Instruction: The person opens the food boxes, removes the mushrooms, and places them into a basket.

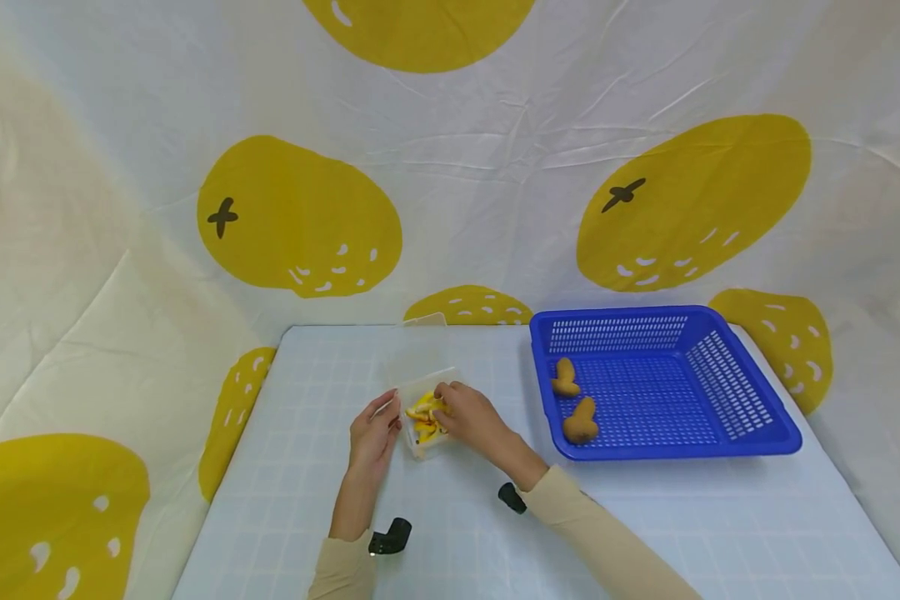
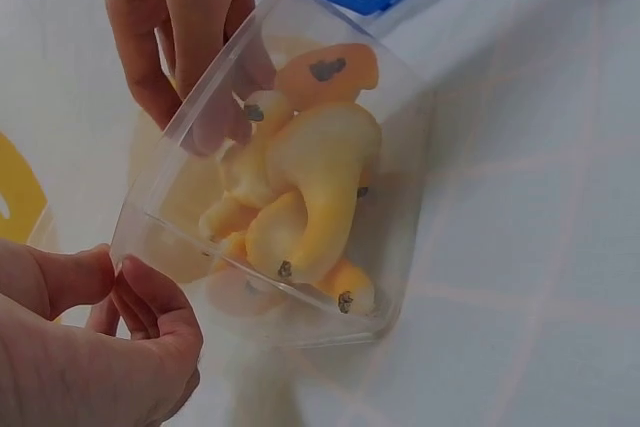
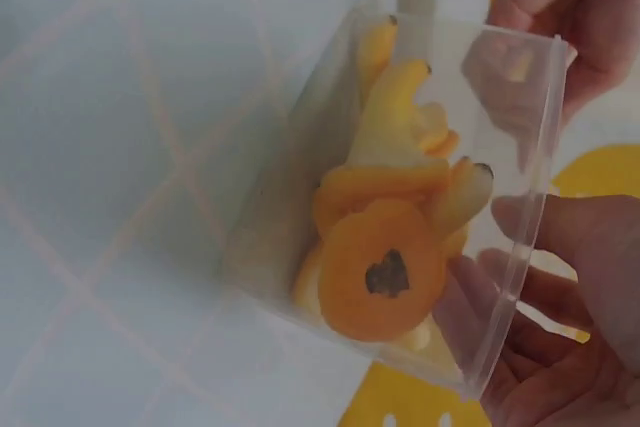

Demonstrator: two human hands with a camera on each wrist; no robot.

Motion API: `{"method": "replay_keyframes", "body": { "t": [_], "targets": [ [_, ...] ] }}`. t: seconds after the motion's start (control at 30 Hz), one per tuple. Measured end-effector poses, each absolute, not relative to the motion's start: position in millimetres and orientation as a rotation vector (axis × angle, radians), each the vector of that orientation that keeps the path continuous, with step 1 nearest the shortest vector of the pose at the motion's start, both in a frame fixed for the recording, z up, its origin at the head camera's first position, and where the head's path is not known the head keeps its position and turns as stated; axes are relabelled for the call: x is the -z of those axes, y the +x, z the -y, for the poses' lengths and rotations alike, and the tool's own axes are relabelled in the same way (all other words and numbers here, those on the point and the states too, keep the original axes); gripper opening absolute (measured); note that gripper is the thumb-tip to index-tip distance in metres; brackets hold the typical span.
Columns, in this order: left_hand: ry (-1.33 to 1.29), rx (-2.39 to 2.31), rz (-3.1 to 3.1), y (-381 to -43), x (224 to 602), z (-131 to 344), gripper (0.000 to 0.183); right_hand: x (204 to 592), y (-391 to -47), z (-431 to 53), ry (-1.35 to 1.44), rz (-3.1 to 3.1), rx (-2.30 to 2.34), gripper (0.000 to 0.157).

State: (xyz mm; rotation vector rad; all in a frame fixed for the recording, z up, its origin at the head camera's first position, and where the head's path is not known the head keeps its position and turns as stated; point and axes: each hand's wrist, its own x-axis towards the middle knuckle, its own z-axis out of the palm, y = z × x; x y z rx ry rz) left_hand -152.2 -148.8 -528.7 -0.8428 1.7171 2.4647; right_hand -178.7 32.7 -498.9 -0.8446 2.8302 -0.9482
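Observation:
A clear plastic container [image 1: 427,383] stands on the table in front of me. Inside lie several yellow-orange mushroom-shaped pieces [image 2: 325,177] with dark spots at their ends; one shows a round orange cap [image 3: 380,272]. At the container's left side, my left hand [image 1: 375,429] pinches the rim between thumb and fingers. From the right, my right hand [image 1: 472,417] reaches over the rim, fingers down among the pieces. In the right wrist view its thumb and index finger stand apart; the container wall blurs the other fingertips.
A blue plastic basket [image 1: 645,450] stands at the right, with two brown, mushroom-like pieces [image 1: 581,421] along its left side. Behind the container is a thin, clear plastic piece [image 1: 426,320], hard to make out. A patterned cloth [image 1: 480,208] hangs behind the table.

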Motion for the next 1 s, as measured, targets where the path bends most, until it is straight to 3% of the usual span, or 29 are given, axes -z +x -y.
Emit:
{"method": "replay_keyframes", "body": {
  "t": [1.0],
  "targets": [
    [-0.785, -2.505, -1.757, -148.9, 528.8, 146.4, 0.041, 510.4, -174.2, -31.1, -0.919, -2.766, 1.216, 0.033]
  ]
}}
